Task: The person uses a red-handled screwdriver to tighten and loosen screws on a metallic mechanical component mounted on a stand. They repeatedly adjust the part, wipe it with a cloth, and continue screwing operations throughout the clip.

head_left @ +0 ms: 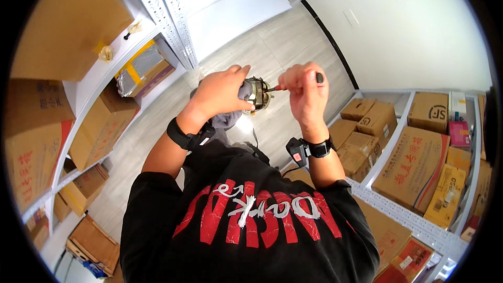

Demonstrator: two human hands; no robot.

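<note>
The left hand (222, 91) is wrapping its grip closed around a small round brass-coloured metal device (258, 94) partly swaddled in a grey cloth (228, 118), held in the air above the pale tiled floor (272, 42). The right hand (305, 90) is pinching its grip tight on a slim screwdriver with a black-capped handle (318, 78), its tip touching the device. Much of the device is hiding behind fingers and cloth, so its form is hard to make out. Each wrist is wearing one black strap. Brown cardboard boxes (414, 167) are filling the white metal shelves (419, 228) on both sides.
</note>
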